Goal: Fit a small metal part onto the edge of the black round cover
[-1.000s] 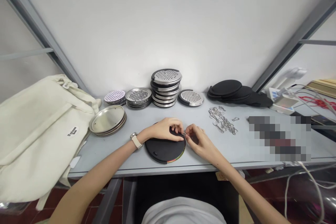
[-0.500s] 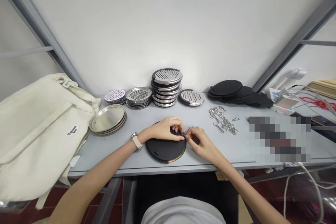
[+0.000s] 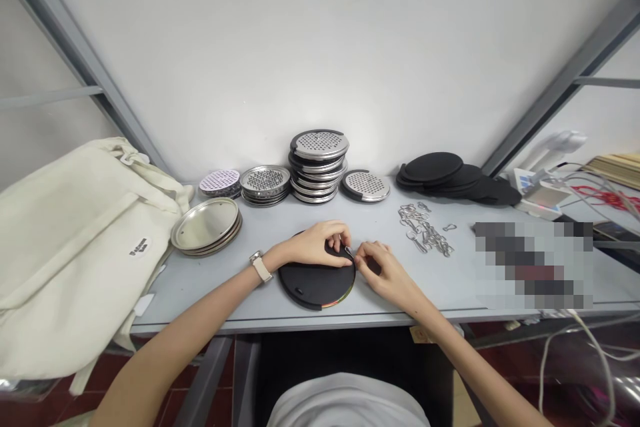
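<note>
A round black disc (image 3: 313,283) with a small slot and a yellow-red strip along its lower right rim lies flat on the table before me. Across its top reaches my left hand (image 3: 323,245), fingers curled and thumb pressed at the disc's right edge. My right hand (image 3: 383,270) is closed in a pinch at that same edge. Between the fingertips of both hands shows a small shiny metal clip (image 3: 349,252), partly hidden by them. Several similar metal clips (image 3: 425,233) lie in a loose pile to the right.
Stacked graters (image 3: 320,177) stand by the wall, with a single grater (image 3: 367,185) and lower grater piles (image 3: 265,181) beside them. Plain metal discs (image 3: 205,223) are stacked left, near a cream bag (image 3: 85,247). Black round covers (image 3: 440,173) lie back right. A pixelated patch hides the right side.
The metal clip at the disc's edge shows more, tilted up between the fingertips. Both hands stay almost in place.
</note>
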`<state>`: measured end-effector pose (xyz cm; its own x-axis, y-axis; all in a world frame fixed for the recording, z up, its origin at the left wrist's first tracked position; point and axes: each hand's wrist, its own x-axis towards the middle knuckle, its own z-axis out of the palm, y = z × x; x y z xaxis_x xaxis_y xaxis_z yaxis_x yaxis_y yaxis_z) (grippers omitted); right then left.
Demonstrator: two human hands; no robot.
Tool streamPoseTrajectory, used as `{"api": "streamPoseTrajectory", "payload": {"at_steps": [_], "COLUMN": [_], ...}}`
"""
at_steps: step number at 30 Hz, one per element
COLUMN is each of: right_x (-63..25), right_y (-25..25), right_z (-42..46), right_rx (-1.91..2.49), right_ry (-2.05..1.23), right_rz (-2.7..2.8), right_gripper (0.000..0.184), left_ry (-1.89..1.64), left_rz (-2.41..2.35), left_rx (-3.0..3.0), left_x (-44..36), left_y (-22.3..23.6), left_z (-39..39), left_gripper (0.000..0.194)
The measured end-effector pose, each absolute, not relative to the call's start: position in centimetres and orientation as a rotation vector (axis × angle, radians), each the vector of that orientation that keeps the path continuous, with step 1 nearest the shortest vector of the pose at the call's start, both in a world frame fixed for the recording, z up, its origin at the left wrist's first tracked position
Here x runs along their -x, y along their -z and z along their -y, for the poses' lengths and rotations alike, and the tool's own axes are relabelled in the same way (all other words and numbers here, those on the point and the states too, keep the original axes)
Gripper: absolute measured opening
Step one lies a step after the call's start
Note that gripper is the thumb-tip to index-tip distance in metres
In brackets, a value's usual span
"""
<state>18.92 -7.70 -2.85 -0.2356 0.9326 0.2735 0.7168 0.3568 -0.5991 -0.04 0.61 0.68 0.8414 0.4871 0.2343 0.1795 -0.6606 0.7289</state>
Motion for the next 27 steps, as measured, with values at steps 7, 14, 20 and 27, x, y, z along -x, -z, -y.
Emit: {"api": "streamPoseTrajectory", "payload": {"at_steps": [7,14,20,27], "right_x": [-19.09,-19.29,-19.15,-18.97], "right_y": [2.69,3.13,2.81,2.81], "right_z": [7.71,7.54,7.68,7.8], "right_rx": [1.365,1.342,1.357,1.374], "right_ry": [-0.5,-0.515,-0.532,-0.488], "right_rz": [2.079,2.081,2.039,2.037], "right_gripper": [0.019,0.019,0.019,0.015], "left_ry": [-0.517,-0.475,-0.47,-0.47], "left_rz": [-0.44,-0.453,-0.466,-0.476], "left_rx": [-2.28,-2.272,-2.228,-2.211], "left_x": [-0.02,0.1,0.05,0.02], "left_y": [-0.6,-0.74,-0.84,-1.07], "left_z": [-0.64,-0.59,-0.48,-0.43], "left_gripper": [0.025,0.029,0.03,0.031]}}
